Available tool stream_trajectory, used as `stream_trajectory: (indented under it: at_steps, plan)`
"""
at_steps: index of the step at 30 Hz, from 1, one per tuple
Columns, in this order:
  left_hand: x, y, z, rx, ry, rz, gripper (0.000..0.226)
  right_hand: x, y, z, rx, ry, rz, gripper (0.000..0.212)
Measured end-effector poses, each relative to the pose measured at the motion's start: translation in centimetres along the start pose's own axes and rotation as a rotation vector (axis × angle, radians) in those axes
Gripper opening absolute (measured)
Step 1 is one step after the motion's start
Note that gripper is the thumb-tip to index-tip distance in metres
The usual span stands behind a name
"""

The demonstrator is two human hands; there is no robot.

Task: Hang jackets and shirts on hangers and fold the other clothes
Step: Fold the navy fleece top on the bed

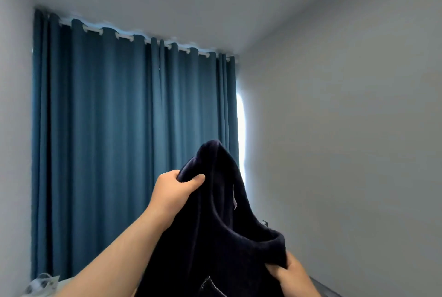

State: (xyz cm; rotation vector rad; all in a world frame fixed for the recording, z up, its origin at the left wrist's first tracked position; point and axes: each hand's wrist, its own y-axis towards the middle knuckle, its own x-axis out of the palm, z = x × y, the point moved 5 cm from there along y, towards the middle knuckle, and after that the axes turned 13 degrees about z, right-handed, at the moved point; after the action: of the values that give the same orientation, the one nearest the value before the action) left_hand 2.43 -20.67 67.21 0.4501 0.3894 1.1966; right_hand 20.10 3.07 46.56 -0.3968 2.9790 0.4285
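A dark navy knitted garment (215,237) hangs in the air in front of me, its round neck opening facing up and right. My left hand (174,191) grips one shoulder of it, raised high, thumb pressed over the fabric. Lower at the right, my right hand (290,272) grips the other side near the collar. The garment's lower part runs out of the bottom of the view. No hanger shows.
Closed teal curtains (131,141) cover the window ahead, with a strip of daylight at their right edge. A plain grey wall (346,153) stands to the right. A crumpled clear plastic item (40,283) lies at the bottom left corner.
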Motion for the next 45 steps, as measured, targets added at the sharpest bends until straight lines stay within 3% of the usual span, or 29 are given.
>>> stream_trajectory:
  at_steps: [2,3,6,10,13,16,21,26,33,36,39,41,45]
  plan:
    - [-1.5,1.3,-1.4,0.023,0.087,0.012,0.041,-2.9,-3.4,-7.9,0.018,0.127,-0.017,0.04]
    - [-2.4,2.0,-2.3,0.044,0.135,0.031,0.036,-5.1,-3.8,-9.9,-0.058,0.154,-0.048,0.034]
    - [-4.8,3.4,-5.7,0.012,0.196,0.007,0.013,-7.8,-3.1,-13.0,-0.124,-0.022,-0.057,0.03]
    - [-5.7,3.3,-8.6,0.04,0.245,-0.157,0.01,-11.5,-1.5,-16.0,-0.237,-0.178,-0.017,0.012]
    - [-4.5,2.4,-9.7,0.024,0.236,-0.28,0.016,-13.4,-1.1,-16.6,-0.249,-0.298,-0.05,0.014]
    - [-2.1,1.3,-10.2,0.016,0.178,-0.279,0.025,-15.5,-1.2,-16.4,-0.15,-0.254,-0.069,0.038]
    - [3.2,-1.6,-10.9,0.019,0.163,-0.3,0.024,-19.7,0.8,-12.6,-0.215,-0.385,0.077,0.01]
    - [8.0,-4.3,-9.6,0.152,0.199,-0.202,0.023,-23.8,2.9,-8.9,-0.242,-0.53,0.119,0.011]
    - [16.9,-7.3,-8.2,0.27,0.271,-0.188,0.02,-31.0,7.6,-3.1,-0.178,-0.518,0.057,0.017]
    - [21.5,-8.8,-8.8,0.241,0.276,-0.165,0.008,-34.6,10.2,0.0,-0.159,-0.509,0.049,0.016]
    - [26.5,-10.7,-9.6,0.176,0.272,-0.16,0.015,-37.9,12.4,3.0,-0.137,-0.509,0.037,0.015]
    - [29.9,-12.4,-9.9,0.16,0.271,-0.172,0.005,-40.2,13.7,5.3,-0.113,-0.516,0.019,0.014]
    - [36.0,-15.9,-11.1,0.044,0.262,-0.239,0.015,-44.0,15.2,10.2,-0.022,-0.535,-0.02,0.015]
